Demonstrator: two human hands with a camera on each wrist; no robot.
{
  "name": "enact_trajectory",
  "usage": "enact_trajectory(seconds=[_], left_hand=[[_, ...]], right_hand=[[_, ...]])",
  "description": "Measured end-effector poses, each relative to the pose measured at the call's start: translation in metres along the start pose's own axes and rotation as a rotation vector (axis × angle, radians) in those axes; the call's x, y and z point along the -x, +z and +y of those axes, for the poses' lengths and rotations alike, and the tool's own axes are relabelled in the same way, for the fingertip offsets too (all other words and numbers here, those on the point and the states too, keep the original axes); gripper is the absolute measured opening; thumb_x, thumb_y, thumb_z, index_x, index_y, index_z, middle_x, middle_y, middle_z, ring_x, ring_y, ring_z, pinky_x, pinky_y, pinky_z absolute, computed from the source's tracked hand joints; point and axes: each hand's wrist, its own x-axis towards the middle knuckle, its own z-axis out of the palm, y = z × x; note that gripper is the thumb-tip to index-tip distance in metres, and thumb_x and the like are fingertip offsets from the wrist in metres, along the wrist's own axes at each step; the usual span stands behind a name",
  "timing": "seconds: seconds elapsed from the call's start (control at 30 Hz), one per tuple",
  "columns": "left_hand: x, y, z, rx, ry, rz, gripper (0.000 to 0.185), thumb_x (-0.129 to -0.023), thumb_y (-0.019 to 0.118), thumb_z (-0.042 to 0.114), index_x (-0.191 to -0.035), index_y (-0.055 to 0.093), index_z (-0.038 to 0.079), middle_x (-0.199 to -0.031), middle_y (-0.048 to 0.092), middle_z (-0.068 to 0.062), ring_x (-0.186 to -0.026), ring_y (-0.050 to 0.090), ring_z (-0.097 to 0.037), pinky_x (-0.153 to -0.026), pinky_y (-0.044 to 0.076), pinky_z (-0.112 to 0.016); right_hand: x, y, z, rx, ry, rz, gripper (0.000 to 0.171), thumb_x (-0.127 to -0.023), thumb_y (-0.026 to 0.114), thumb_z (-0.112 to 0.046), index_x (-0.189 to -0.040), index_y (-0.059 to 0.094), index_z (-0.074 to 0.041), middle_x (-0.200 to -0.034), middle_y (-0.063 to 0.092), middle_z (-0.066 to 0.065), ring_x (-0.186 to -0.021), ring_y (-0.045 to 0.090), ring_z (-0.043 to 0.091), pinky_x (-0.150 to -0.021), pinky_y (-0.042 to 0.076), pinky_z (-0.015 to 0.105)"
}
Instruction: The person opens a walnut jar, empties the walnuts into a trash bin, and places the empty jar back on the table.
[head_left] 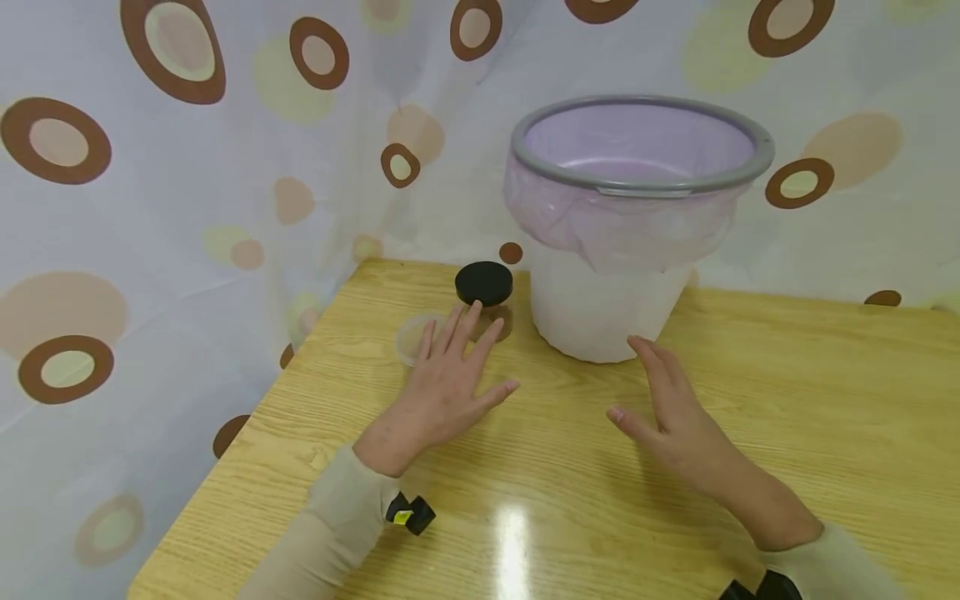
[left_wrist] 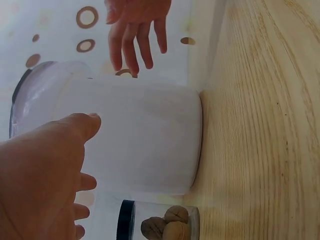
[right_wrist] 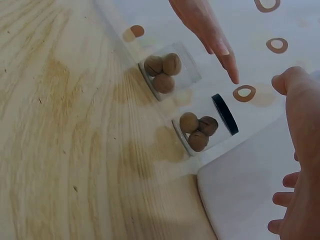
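Hands [head_left: 442,392] before jars [right_wrist: 205,131], bin [head_left: 607,308].

Two hands, the left hand [head_left: 438,392] and the right hand [head_left: 671,412], one lined white bin [head_left: 615,242], two clear jars [right_wrist: 172,75] [right_wrist: 202,130] holding three walnuts each, one black lid [head_left: 484,283], one wooden table [head_left: 787,400].

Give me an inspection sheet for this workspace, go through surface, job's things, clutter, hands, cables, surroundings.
Surface: wooden table, light glare near the front edge.
Job's things: lidded jar and open jar, each holding walnuts, side by side left of the bin.
Clutter: lined white bin at the back of the table.
Hands: left hand open, over the jars; right hand open, near the bin; both hold nothing.
Cables: nothing seen.
Surroundings: curtain with brown rings.
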Motion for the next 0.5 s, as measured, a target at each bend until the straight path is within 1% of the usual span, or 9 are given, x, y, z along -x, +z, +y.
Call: enact_trajectory(seconds=[0.13, 0.2, 0.37, 0.5], left_hand=[[-0.002, -0.004, -0.006, -0.003, -0.026, 0.022, 0.075, -0.1, 0.042, 0.06, -0.159, 0.023, 0.018, -0.168, 0.003, -0.011, -0.155, 0.003, -0.033, -0.121, 0.005, -0.061], [-0.003, -0.006, -0.009, 0.001, -0.034, 0.032, 0.074, -0.1, 0.043, 0.059, -0.159, 0.023, 0.018, -0.168, 0.004, -0.011, -0.155, 0.004, -0.034, -0.121, 0.006, -0.062], [-0.004, -0.007, -0.015, 0.004, -0.059, 0.037, 0.073, -0.1, 0.046, 0.055, -0.159, 0.022, 0.018, -0.167, 0.006, -0.012, -0.154, 0.005, -0.035, -0.119, 0.008, -0.064], [-0.006, -0.008, -0.019, 0.002, -0.076, 0.072, 0.071, -0.101, 0.049, 0.051, -0.157, 0.026, 0.015, -0.166, 0.011, -0.016, -0.153, 0.009, -0.039, -0.117, 0.013, -0.068]], right_hand=[[-0.006, 0.016, -0.003, -0.061, -0.003, -0.024, 0.082, -0.099, 0.059, -0.031, -0.16, 0.005, -0.018, -0.163, 0.008, 0.014, -0.149, 0.012, 0.043, -0.108, 0.02, 0.073], [-0.01, 0.023, -0.005, -0.079, -0.019, -0.021, 0.081, -0.099, 0.06, -0.03, -0.159, 0.008, -0.016, -0.162, 0.011, 0.014, -0.149, 0.013, 0.042, -0.109, 0.02, 0.072], [-0.018, 0.036, -0.015, -0.094, -0.059, -0.012, 0.079, -0.098, 0.061, -0.027, -0.158, 0.012, -0.012, -0.16, 0.017, 0.017, -0.148, 0.018, 0.04, -0.112, 0.021, 0.069], [-0.027, 0.045, -0.023, -0.104, -0.068, -0.023, 0.08, -0.098, 0.062, -0.03, -0.158, 0.013, -0.012, -0.161, 0.018, 0.016, -0.148, 0.019, 0.037, -0.114, 0.021, 0.066]])
